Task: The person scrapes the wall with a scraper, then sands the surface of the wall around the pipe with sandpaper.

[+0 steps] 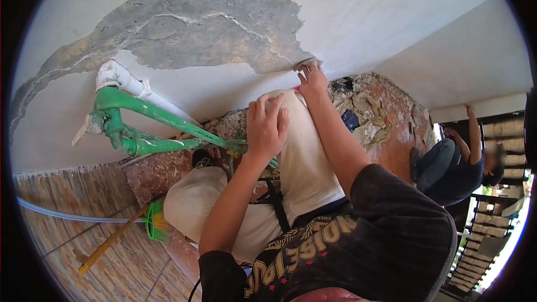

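Observation:
My right hand [314, 80] reaches to the white wall, at the lower right edge of a bare grey patch [224, 17]. Its fingers are pressed together against the wall around a small, flat, greyish piece [305, 64] that I cannot make out. A whitish crack line runs across the grey patch. My left hand [267, 126] rests on my raised knee in pale trousers [305, 128], its fingers loosely bent, apart and with nothing in them. Left of it, dusty green pipes [151, 117] join a white pipe [126, 81] at the wall.
Crumpled, plaster-stained sheets [366, 112] and rubble lie along the wall's foot. A green broom [155, 221], a wooden stick [112, 240] and a pale blue hose [78, 216] are at lower left. Another person [456, 162] crouches at right, one hand raised to a pale board.

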